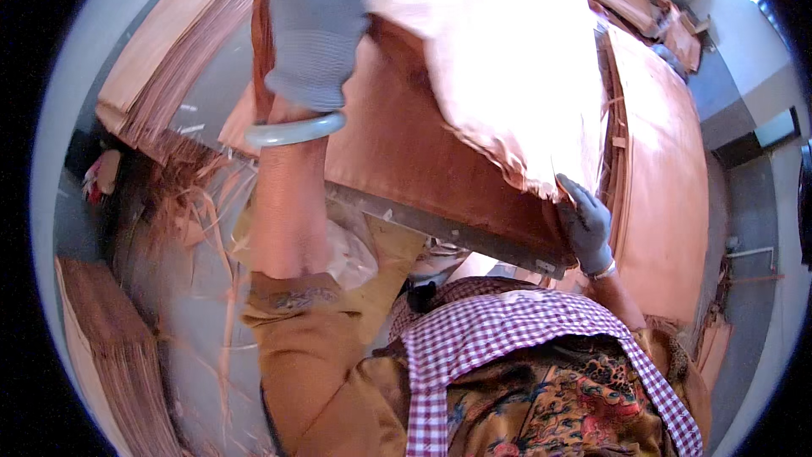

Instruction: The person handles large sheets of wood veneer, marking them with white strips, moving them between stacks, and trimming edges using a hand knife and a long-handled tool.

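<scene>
My left hand (317, 30), in a grey glove with a pale green bangle at the wrist, is raised high and grips the upper edge of a thin pale wood veneer sheet (499, 59). My right hand (584, 224), also in a grey glove, holds the frayed lower right edge of the same sheet. The sheet hangs lifted over a reddish-brown veneer stack (423, 169) that lies on a table with a metal edge (440, 233).
A tall pile of veneer sheets (668, 169) lies to the right, another pile (169, 59) at the upper left and one (110, 347) at the lower left. Loose wood strips (194, 220) litter the grey floor on the left.
</scene>
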`<state>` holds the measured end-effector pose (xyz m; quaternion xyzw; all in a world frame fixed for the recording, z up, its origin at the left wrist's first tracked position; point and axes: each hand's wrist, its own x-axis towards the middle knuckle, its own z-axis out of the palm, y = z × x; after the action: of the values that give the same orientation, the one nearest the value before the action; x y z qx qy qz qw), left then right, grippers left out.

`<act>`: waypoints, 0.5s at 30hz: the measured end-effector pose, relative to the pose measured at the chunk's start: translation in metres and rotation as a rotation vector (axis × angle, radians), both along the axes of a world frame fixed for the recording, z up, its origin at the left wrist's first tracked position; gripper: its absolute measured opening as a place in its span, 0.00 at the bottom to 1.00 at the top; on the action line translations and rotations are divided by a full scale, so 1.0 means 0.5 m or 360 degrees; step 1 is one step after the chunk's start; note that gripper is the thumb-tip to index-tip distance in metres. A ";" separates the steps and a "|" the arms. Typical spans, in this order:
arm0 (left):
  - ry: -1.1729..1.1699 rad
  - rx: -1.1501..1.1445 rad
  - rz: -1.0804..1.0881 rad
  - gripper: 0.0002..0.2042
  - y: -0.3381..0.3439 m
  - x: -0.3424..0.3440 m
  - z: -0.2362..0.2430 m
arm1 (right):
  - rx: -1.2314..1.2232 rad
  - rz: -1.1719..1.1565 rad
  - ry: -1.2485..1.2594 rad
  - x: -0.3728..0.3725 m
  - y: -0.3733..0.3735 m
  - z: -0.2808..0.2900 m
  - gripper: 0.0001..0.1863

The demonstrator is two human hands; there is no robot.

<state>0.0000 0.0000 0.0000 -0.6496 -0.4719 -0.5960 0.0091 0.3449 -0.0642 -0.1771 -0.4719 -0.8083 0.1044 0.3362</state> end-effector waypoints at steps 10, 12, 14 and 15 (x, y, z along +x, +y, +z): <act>-0.1679 -0.0789 -0.0122 0.19 -0.010 -0.269 -0.566 | 0.0060 -0.0035 -0.0788 -0.156 -0.014 -0.181 0.22; -0.1533 -0.1013 0.0022 0.17 -0.006 -0.301 -0.674 | -0.0101 -0.0095 -0.0790 -0.178 -0.016 -0.191 0.26; -0.1936 -0.0957 -0.0097 0.14 0.020 -0.304 -0.721 | -0.0287 -0.0013 -0.0757 -0.158 -0.018 -0.185 0.31; -0.2078 -0.0786 -0.0214 0.13 0.021 -0.292 -0.725 | -0.0397 0.0009 -0.0757 -0.142 -0.013 -0.185 0.32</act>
<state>-0.1459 0.0106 -0.3624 -0.1697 -0.4612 -0.7390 -0.4608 0.2737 -0.0705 -0.2695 -0.5186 -0.8469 0.0902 0.0758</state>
